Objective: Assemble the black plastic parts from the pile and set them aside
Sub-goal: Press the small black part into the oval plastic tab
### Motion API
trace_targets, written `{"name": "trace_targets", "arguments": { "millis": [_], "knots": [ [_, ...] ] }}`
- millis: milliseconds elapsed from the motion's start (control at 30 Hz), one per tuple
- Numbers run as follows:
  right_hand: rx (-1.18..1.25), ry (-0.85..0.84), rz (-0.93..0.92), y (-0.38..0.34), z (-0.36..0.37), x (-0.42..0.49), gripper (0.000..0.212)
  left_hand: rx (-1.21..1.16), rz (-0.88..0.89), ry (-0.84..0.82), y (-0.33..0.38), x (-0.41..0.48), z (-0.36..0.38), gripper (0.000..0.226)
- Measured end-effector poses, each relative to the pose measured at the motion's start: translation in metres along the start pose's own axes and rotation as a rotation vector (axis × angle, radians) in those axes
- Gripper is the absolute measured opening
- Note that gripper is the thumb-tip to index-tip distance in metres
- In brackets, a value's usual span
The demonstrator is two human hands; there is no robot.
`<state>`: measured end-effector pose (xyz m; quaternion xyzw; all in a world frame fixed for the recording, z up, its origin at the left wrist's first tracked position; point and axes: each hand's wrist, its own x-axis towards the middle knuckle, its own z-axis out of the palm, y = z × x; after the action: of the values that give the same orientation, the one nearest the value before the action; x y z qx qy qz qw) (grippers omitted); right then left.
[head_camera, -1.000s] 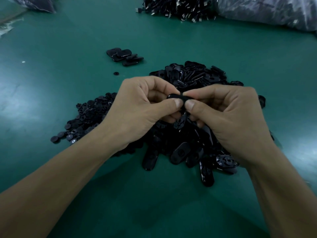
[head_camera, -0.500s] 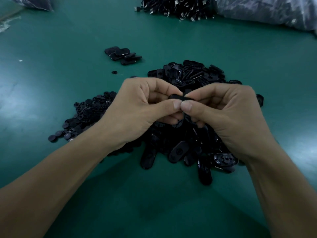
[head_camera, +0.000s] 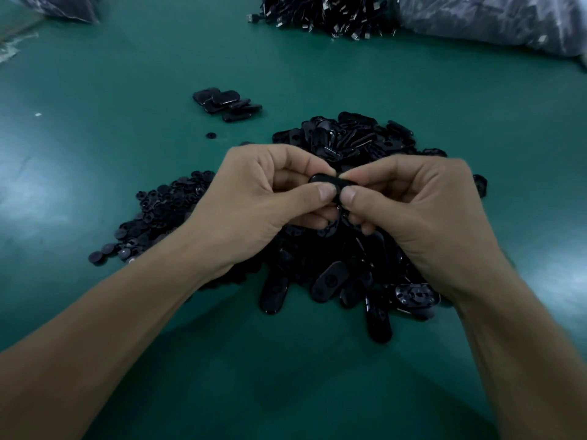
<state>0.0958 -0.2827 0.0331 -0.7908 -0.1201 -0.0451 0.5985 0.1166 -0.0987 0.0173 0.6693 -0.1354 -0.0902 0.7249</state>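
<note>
Lighting dim and cool overall. Pale glare patches mark the green table point(head_camera: 127, 74) at its left and right edges. A broad soft shadow lies along the bottom centre. The pile of black parts point(head_camera: 330, 281) loses detail in darkness. Wide-angle stretch at the corners; far background soft.

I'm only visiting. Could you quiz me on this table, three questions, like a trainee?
1. True or false: the left hand and right hand pinch one black part together.
2. The set-aside group lies: A) beyond the left hand, B) under the right forearm, C) inside a bag.
3. Fill in: the heap of round pieces lies ___ of the oval-part pile.
Key: 1 true; 2 A; 3 left.
</note>
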Motion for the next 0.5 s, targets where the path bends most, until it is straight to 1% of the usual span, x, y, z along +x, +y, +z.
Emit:
{"name": "trace_targets", "arguments": {
  "millis": [267,367,500],
  "knots": [
    [-0.05,-0.001,0.012,-0.0024,0.0006,-0.0011,0.014,0.044,0.009,0.0,-0.0013,-0.001,0.0011,0.016],
    [-0.048,0.028,0.01,-0.0031,0.0025,-0.0005,0.016,0.061,0.032,0.014,-0.0015,-0.0009,0.001,0.012],
    [-0.016,0.035,0.027,-0.0025,0.0045,-0.0007,0.019,0.05,0.042,0.025,-0.0013,-0.0015,0.0014,0.014]
  ]
}}
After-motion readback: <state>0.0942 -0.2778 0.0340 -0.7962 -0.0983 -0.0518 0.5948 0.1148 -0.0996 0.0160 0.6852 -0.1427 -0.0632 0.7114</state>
